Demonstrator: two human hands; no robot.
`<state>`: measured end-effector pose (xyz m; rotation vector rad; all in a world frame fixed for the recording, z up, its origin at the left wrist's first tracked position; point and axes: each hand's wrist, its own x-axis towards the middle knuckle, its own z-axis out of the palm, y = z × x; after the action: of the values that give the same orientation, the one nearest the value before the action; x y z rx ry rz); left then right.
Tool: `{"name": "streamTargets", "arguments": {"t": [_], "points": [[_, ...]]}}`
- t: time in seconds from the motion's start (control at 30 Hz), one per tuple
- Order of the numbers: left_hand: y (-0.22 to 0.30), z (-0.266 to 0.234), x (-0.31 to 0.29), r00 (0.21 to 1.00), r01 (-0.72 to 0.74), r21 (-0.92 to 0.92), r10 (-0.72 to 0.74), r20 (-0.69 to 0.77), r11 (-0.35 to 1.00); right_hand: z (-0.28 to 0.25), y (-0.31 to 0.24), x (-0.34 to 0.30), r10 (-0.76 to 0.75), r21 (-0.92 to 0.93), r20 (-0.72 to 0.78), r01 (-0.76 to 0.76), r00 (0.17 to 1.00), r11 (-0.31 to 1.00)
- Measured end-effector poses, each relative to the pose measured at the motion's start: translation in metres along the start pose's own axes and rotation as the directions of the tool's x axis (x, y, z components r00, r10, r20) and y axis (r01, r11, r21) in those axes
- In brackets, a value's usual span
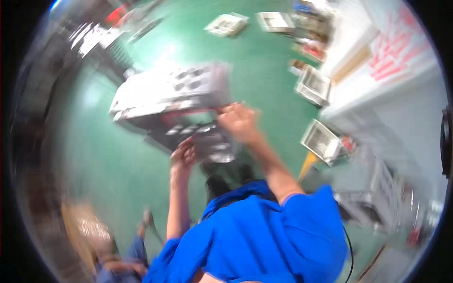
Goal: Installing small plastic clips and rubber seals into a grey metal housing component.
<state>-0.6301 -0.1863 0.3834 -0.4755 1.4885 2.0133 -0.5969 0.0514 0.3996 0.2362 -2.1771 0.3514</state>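
In front of me stands a boxy metal housing [155, 89], bright silver on top with several dark round spots, its near side dark and partly open. My right hand [239, 122] is closed in a fist at the housing's near right corner; whatever is inside it is hidden. My left hand [184, 154] is at the lower near side, fingers curled upward against or just before it. Motion blur hides whether those fingers grip a part. Several shiny rounded pieces [188, 129] show in the opening between my hands.
Shallow white trays lie on the green floor, one at the far side [226, 24] and another on the right [322, 141]. A grey box-shaped unit [368, 188] stands at my right. At lower left a person in blue [120, 264] is beside a brown carton [78, 231].
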Motion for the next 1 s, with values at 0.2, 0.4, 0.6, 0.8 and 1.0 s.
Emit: {"name": "streamTargets", "arguments": {"t": [0.2, 0.4, 0.6, 0.8, 1.0], "points": [[-0.002, -0.058, 0.045, 0.919, 0.063, 0.075, -0.087, 0.384, 0.995, 0.013, 0.001, 0.006, 0.284, 0.172, -0.05, -0.272, 0.957, 0.947], [0.03, -0.083, 0.095, 0.839, 0.117, 0.24, -0.226, 0.496, 0.964, 0.037, -0.001, 0.004, 0.334, 0.058, -0.034, -0.332, 0.942, 0.942], [0.057, -0.119, 0.133, 0.778, -0.018, 0.4, -0.238, 0.581, 0.916, 0.084, -0.009, 0.024, 0.426, 0.017, -0.212, -0.433, 0.879, 0.901], [0.067, -0.126, 0.147, 0.797, -0.075, 0.588, -0.306, 0.52, 0.805, 0.099, -0.022, 0.039, 0.726, 0.392, -0.263, -0.617, 0.636, 0.682], [0.05, -0.096, 0.148, 0.679, 0.026, 0.54, -0.411, 0.608, 0.841, 0.114, -0.078, -0.032, 0.718, 0.451, 0.321, -0.766, 0.618, 0.458]]}}
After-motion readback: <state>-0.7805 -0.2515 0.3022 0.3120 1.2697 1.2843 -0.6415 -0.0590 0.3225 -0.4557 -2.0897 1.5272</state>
